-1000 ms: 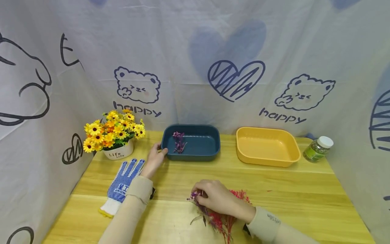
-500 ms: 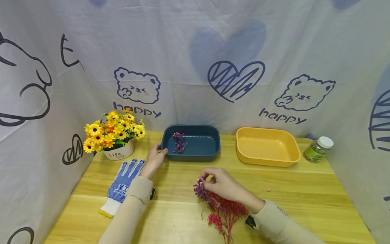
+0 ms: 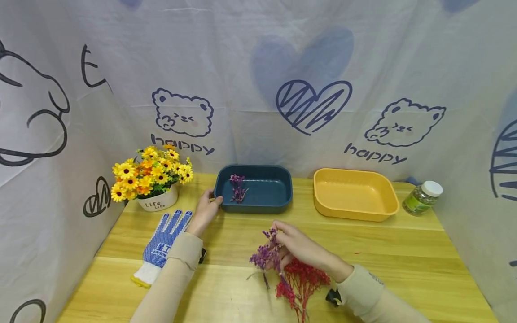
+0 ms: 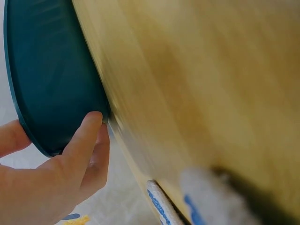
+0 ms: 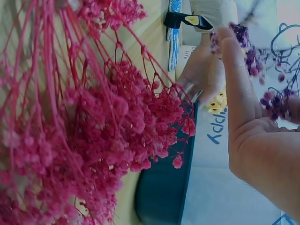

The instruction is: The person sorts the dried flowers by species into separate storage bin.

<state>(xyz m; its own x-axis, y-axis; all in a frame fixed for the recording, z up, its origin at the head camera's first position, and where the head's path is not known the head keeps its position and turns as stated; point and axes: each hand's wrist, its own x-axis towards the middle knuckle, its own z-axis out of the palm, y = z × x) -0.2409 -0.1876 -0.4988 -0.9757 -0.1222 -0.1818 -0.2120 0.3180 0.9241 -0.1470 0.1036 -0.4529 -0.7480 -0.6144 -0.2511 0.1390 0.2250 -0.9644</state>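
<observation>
My left hand (image 3: 205,211) grips the left end of a dark teal tray (image 3: 258,209), fingers and thumb at its rim; the left wrist view shows this corner (image 4: 56,93) close up. Inside the tray lies a small purple dried-flower sprig (image 3: 238,190). In front of it, my right hand (image 3: 303,246) holds purple dried flowers (image 3: 264,255) over the table, their heads hanging to the left. Beneath and beside that hand lies a bunch of red dried flowers (image 3: 307,278), which fills much of the right wrist view with its pink-red heads (image 5: 122,122).
A yellow tray (image 3: 355,214) stands at the back right, beside a white-lidded jar (image 3: 422,198). At left are a white pot of yellow flowers (image 3: 158,199) and a blue-white glove (image 3: 161,244). A printed curtain (image 3: 250,134) encloses the table's back and sides.
My right hand has moved up and a little right, lifting purple flowers out from the red bunch and turning them so they spread leftward. My left hand and the tray have stayed put.
</observation>
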